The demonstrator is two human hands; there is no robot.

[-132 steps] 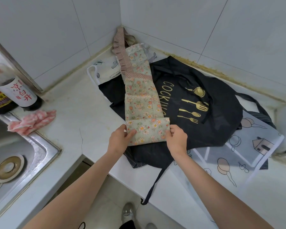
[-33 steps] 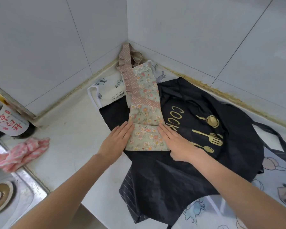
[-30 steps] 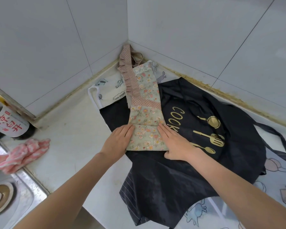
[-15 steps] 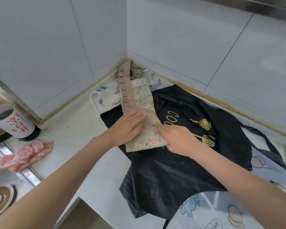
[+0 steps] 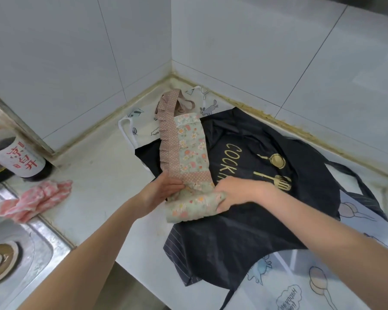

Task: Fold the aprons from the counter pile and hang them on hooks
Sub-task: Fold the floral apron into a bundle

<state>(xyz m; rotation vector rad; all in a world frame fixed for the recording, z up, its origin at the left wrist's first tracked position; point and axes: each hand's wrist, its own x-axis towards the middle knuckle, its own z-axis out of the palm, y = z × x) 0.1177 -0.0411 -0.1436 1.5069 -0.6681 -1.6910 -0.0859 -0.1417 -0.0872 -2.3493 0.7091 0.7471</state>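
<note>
At centre frame our left hand (image 5: 160,189) pinches one end of the floral apron (image 5: 189,153) and our right hand (image 5: 235,193) grips the other, keeping its rolled-up fold tight atop the black apron (image 5: 255,220).

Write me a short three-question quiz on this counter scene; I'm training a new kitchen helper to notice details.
1. True or false: the floral apron lies on top of the black apron.
2. Which word is printed in gold on the black apron: A) BAKING, B) COOKING, C) KITCHEN?
3. What lies crumpled on the counter beside the sink?

Key
1. True. Its near end is rolled or folded up, with the left hand and right hand at either side of that fold.
2. B, though the hands hide its last letters.
3. A pink cloth, in front of the labelled bottle.
</note>
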